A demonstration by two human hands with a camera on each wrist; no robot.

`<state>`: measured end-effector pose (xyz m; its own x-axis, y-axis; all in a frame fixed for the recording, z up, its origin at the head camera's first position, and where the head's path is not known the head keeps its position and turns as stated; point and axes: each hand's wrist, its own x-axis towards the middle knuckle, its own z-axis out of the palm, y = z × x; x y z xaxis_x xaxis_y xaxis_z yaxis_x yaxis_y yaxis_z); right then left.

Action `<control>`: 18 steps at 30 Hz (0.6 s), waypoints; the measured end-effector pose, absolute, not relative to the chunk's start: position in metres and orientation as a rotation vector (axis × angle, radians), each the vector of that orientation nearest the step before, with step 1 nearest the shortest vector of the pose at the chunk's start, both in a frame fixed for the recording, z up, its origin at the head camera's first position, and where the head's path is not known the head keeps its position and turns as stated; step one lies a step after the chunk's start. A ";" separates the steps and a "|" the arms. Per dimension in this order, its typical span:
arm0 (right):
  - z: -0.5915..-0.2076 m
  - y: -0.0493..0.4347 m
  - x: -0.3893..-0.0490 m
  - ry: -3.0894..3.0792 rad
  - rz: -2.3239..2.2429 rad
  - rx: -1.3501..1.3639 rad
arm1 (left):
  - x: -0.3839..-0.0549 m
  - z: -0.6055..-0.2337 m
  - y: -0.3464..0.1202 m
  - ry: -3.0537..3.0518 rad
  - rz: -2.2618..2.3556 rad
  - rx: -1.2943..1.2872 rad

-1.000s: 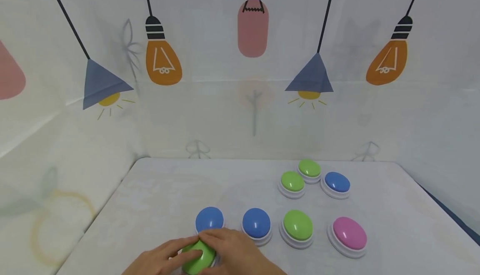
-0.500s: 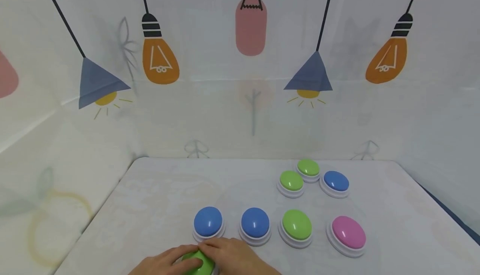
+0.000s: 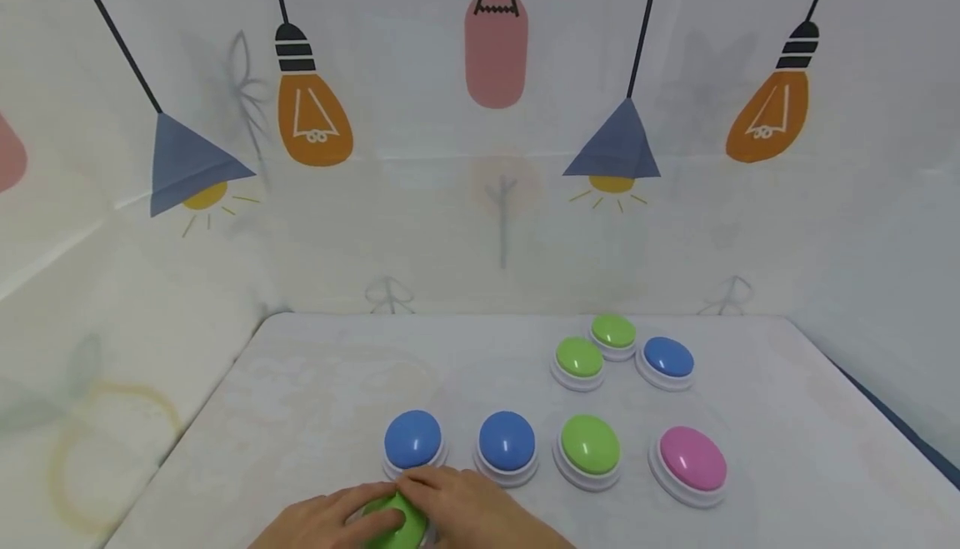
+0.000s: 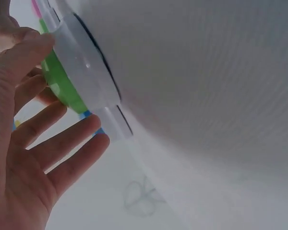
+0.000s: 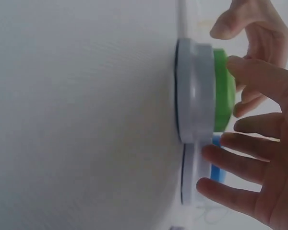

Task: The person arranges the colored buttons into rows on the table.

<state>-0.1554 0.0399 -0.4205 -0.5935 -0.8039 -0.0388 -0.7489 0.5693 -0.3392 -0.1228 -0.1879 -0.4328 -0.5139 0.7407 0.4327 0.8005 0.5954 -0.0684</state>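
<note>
Pale bench (image 3: 315, 399) across the lower view. Left hand (image 3: 330, 522) and right hand (image 3: 480, 511) flank a green button (image 5: 201, 93), fingers loosely apart, over and around its dome. Button sits base-down on the bench, near side. Blue button (image 3: 413, 439) just beyond.

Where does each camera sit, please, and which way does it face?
Head: on the person's head, looking forward and down over the table and backdrop; left hand and right hand show along the bottom, at the nearest green button.
Left wrist: on that wrist, looking side-on at this button; left hand large at left, part of right hand behind.
Right wrist: on that wrist, also looking side-on; right hand large at right, left hand behind.
Both wrist views share that button, plus a blue button.
</note>
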 end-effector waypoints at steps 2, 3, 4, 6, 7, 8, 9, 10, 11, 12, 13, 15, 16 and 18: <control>-0.416 0.042 -0.155 2.622 -0.466 -1.284 | -0.123 -0.427 -0.188 -2.401 -0.171 -1.211; -0.414 0.043 -0.155 2.632 -0.486 -1.271 | -0.123 -0.424 -0.189 -2.406 -0.168 -1.202; -0.411 0.045 -0.155 2.650 -0.503 -1.269 | -0.123 -0.420 -0.189 -2.401 -0.169 -1.189; -0.405 0.050 -0.156 2.697 -0.543 -1.275 | -0.125 -0.413 -0.188 -2.380 -0.198 -1.194; -0.401 0.053 -0.157 2.716 -0.565 -1.261 | -0.127 -0.410 -0.186 -2.365 -0.215 -1.196; -0.398 0.057 -0.159 2.736 -0.590 -1.261 | -0.130 -0.408 -0.184 -2.349 -0.241 -1.198; -0.395 0.060 -0.160 2.764 -0.615 -1.277 | -0.131 -0.405 -0.181 -2.341 -0.266 -1.189; -0.392 0.064 -0.162 2.784 -0.642 -1.274 | -0.134 -0.402 -0.178 -2.327 -0.291 -1.186; -0.389 0.067 -0.163 2.800 -0.663 -1.257 | -0.136 -0.399 -0.174 -2.314 -0.319 -1.185; -0.386 0.070 -0.165 2.818 -0.681 -1.245 | -0.139 -0.397 -0.170 -2.309 -0.345 -1.179; -0.383 0.073 -0.166 2.839 -0.697 -1.227 | -0.141 -0.394 -0.166 -2.308 -0.370 -1.162; -0.377 0.080 -0.170 2.884 -0.710 -1.186 | -0.146 -0.389 -0.156 -2.302 -0.410 -1.134; -0.373 0.083 -0.171 2.905 -0.710 -1.156 | -0.149 -0.387 -0.151 -2.303 -0.430 -1.126; -0.367 0.091 -0.175 2.938 -0.733 -1.103 | -0.154 -0.382 -0.141 -2.335 -0.473 -1.096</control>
<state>-0.1752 0.0910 -0.3667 -0.7629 -0.6046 0.2291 -0.6414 0.6630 -0.3861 -0.1545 -0.1409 -0.3823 -0.5419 0.6061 0.5823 0.7848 0.6128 0.0926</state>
